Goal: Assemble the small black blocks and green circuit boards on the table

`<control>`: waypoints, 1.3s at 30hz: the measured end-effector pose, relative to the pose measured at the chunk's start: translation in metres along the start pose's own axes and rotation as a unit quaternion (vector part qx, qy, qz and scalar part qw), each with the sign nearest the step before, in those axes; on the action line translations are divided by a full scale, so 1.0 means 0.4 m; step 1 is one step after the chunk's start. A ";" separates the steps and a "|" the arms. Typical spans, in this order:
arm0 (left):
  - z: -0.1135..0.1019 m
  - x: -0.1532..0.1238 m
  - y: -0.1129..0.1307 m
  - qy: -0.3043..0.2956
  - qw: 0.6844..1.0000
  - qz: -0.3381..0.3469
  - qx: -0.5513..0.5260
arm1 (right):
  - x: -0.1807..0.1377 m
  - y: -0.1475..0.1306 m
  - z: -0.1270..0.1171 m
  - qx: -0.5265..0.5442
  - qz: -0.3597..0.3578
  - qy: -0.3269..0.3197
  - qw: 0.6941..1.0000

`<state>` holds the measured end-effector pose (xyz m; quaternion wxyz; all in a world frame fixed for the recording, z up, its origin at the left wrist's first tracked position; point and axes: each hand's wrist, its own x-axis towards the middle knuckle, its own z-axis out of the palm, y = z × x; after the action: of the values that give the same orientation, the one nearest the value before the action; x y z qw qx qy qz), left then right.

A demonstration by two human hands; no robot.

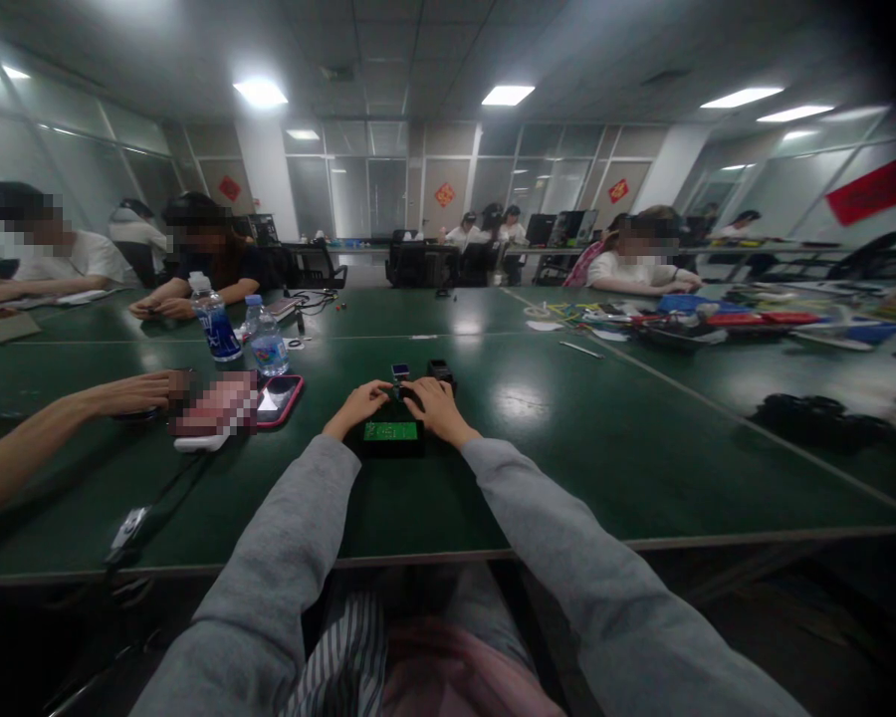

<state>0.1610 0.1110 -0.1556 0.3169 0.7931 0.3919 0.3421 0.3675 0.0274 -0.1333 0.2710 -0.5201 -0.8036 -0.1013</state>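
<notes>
My left hand [367, 402] and my right hand [434, 403] meet over the green table, wrists in grey sleeves. Their fingertips close in on a small dark piece [397, 391] between them, too small and dim to name. Just below the hands lies a black box [392, 450] with a green circuit board [390, 431] showing on top. Beyond my fingers sits a small square part with a pale edge [400, 370]. A black block-like object [439, 369] stands right behind my right hand, partly covered by it.
Left of my hands are a phone in a pink case [280, 401], a water bottle [267, 344] and a blue-labelled bottle [215, 321]. Another person's hand [145, 391] reaches in there. Tangled wires and tools [687, 319] lie far right, near a dark bundle [821, 418].
</notes>
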 end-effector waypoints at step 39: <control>-0.007 -0.001 0.002 -0.013 0.999 0.016 0.027 | 0.006 0.098 0.056 0.105 0.101 0.083 0.986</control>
<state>0.1591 0.1108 -0.1535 0.2951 0.8121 0.3836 0.3260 0.3942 0.0562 -0.1553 0.3990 -0.5569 -0.7278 -0.0312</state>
